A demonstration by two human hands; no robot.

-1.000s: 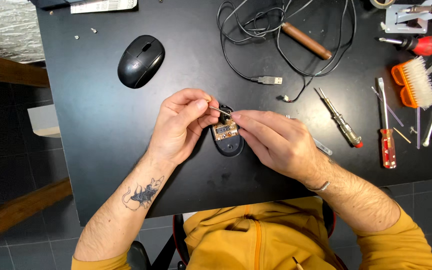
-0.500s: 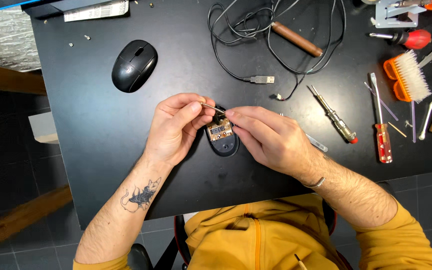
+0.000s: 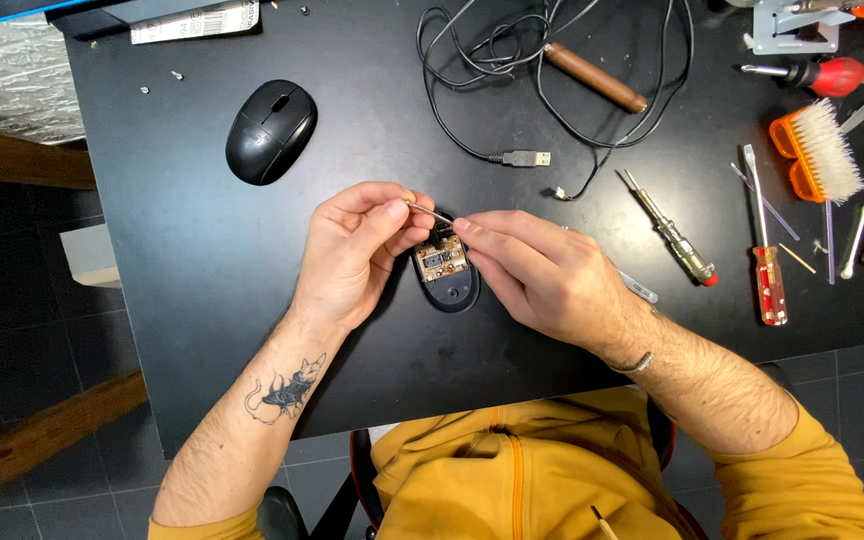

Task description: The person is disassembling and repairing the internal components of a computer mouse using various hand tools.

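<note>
An opened computer mouse base lies on the black table, with its brown circuit board showing. My left hand pinches a thin metal tool above the board's far end. My right hand rests beside the base on its right, and its index fingertip meets the tool's tip over the board. Whether the right fingers grip the tool or the board I cannot tell.
A whole black mouse sits at the upper left. A coiled black cable with a plug and a brown-handled tool lie behind. Screwdrivers, an orange brush and small screws lie around.
The hands and opened mouse keep the same pose; only the view has shifted slightly.
</note>
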